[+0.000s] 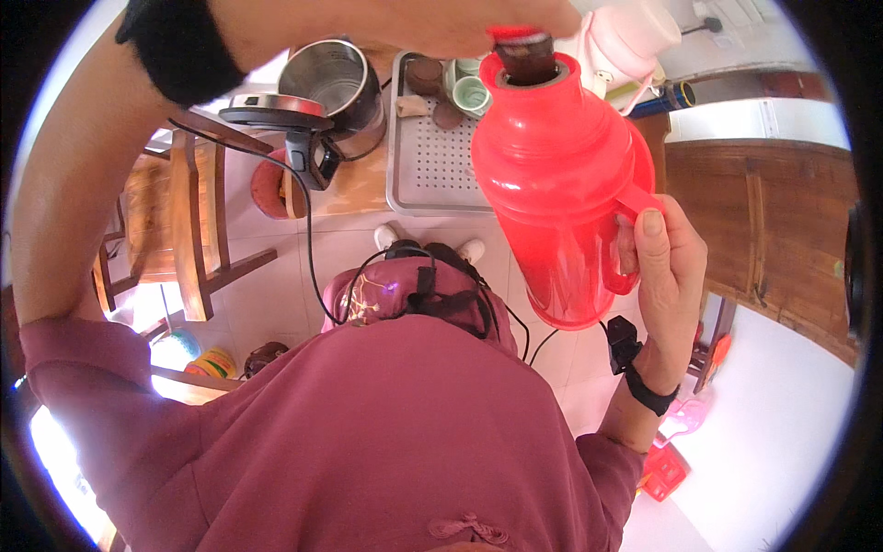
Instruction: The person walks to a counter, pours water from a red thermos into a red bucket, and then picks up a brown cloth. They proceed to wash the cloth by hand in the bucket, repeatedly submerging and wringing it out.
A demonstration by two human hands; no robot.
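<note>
My right hand (666, 276) grips the handle of a red plastic thermos flask (552, 179), which is raised and tilted before me. From the left, my left arm reaches across the top of the view. My left hand (531, 15), partly cut off by the upper edge, holds a dark stopper with a red top (526, 55) at the flask's mouth. Its fingertips are hidden. Left of the flask, an electric kettle (369, 127) stands with its lid (276, 114) swung back and its steel inside showing.
A perforated metal tray (438, 169) on the wooden table (355, 196) carries pale green cups (471, 94) and brown lumps. A pink-white vessel (631, 41) stands at upper right. Wooden chairs (193, 228) are at left. A black cable (307, 228) hangs before my body.
</note>
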